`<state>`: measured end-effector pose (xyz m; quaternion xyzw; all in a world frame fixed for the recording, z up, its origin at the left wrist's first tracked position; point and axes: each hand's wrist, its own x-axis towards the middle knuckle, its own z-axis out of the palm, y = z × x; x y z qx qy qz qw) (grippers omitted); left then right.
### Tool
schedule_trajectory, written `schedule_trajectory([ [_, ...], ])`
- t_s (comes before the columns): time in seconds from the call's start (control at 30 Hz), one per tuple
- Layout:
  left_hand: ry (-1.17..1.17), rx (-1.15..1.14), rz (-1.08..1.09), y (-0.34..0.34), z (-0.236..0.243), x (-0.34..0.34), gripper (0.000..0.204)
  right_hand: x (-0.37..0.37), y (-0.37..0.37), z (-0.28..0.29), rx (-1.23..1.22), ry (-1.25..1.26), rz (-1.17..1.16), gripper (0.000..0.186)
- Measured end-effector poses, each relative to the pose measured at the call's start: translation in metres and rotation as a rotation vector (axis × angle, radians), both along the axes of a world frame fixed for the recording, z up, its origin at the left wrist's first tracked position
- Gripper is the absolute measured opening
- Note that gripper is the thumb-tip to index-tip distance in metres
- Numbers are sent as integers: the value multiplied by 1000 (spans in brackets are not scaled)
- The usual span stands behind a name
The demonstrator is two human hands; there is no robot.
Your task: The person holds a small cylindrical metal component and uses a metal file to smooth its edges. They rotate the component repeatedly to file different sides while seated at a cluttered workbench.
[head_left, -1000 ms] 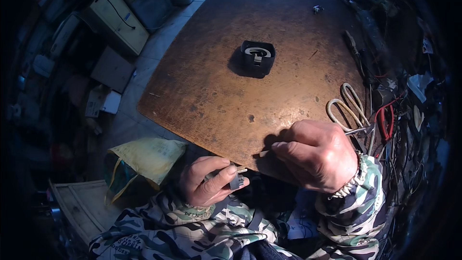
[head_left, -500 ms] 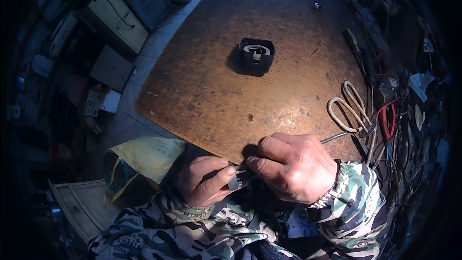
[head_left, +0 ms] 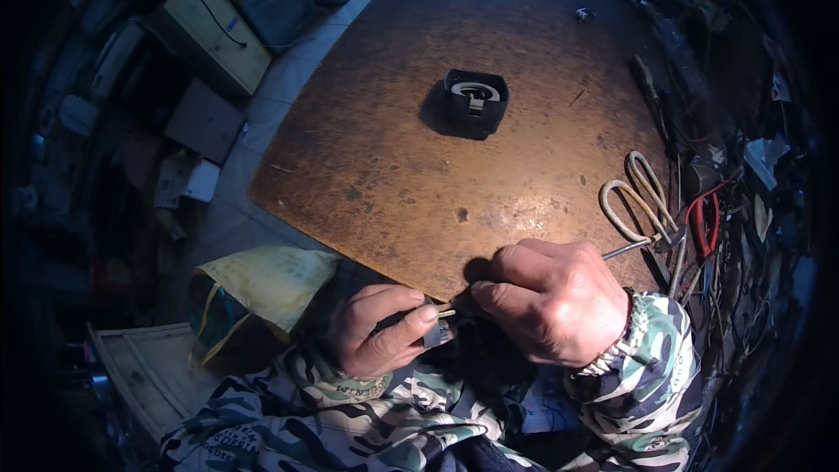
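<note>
My left hand (head_left: 380, 329), near the table's front edge, pinches a small dark block (head_left: 434, 333) between thumb and fingers. Pale, thin metal prongs (head_left: 447, 312) stick out from it toward my right hand. My right hand (head_left: 559, 301) is closed just to the right, its fingertips a short gap from the block. From behind its knuckles juts a thin metal rod (head_left: 627, 249), gripped in that hand; its other end is hidden. Farther up the table stands a black square housing (head_left: 476, 105) with a pale ring and a metal clip inside.
Scissors with pale looped handles (head_left: 622, 210) lie at the right on the wooden table (head_left: 376, 122), beside red-handled pliers (head_left: 704, 223) and a heap of tools and wires. A yellowish bag (head_left: 266, 288) hangs left of my left hand. A small metal piece (head_left: 585, 14) lies at the far right.
My right hand and the rod have shifted right, widening the gap to the block. The left hand still pinches the block, and more of its prongs shows. The whole view has slid slightly.
</note>
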<state>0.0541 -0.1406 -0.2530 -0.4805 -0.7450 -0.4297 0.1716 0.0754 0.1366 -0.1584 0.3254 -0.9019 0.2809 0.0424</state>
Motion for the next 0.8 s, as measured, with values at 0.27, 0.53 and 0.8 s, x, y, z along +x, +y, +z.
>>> schedule_trajectory([
  [0.27, -21, 15, -7, 1, 0, 2, 74, 3, -3, -1, 45, -10, -19, 20],
  [0.53, 11, -60, -2, 0, 5, 0, 81, 3, -4, -1, 32, 16, -7, 21],
  [0.8, -12, 10, 10, -3, -2, 2, 75, -2, -12, 2, 52, 51, 37, 19],
])
